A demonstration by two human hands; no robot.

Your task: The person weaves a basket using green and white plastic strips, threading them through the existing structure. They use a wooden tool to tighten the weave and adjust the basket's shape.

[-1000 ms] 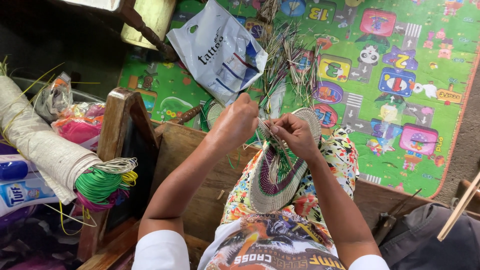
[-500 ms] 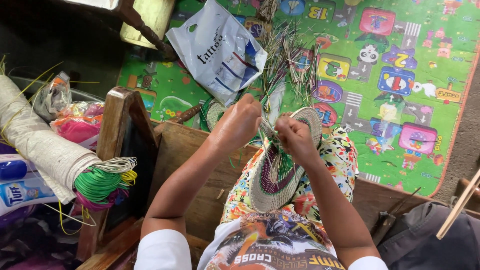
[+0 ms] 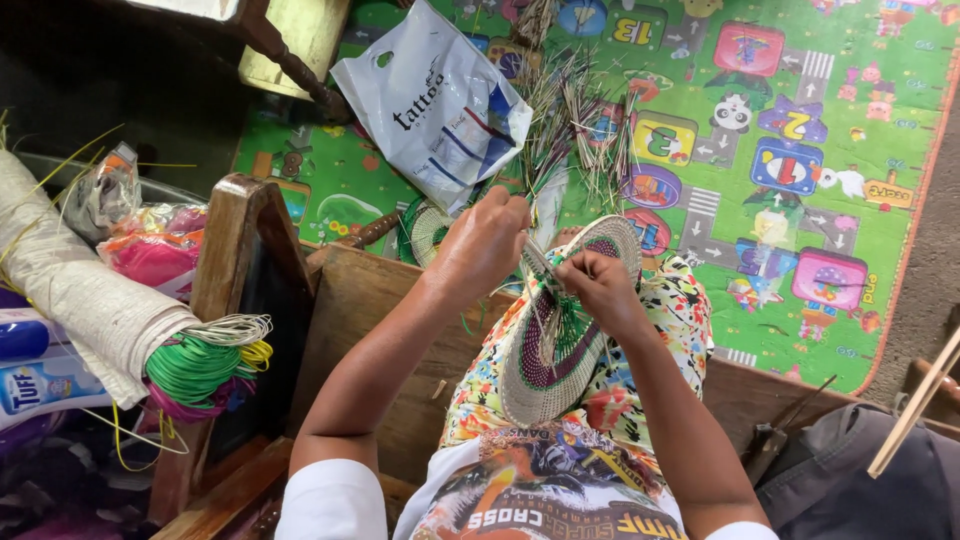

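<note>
Both hands work close together at the upper rim of a woven basket (image 3: 545,355) that rests on the person's lap. Left hand (image 3: 482,243) is closed on thin strands at the basket's rim; right hand (image 3: 598,285) pinches strands just beside it, fingers curled. Beyond the basket, loose reed strips (image 3: 575,110) lie on a colourful play mat (image 3: 800,150), next to a white plastic bag (image 3: 435,100). Left of the basket, a bundle of green cord (image 3: 195,365) hangs beside a wooden frame (image 3: 235,250).
</note>
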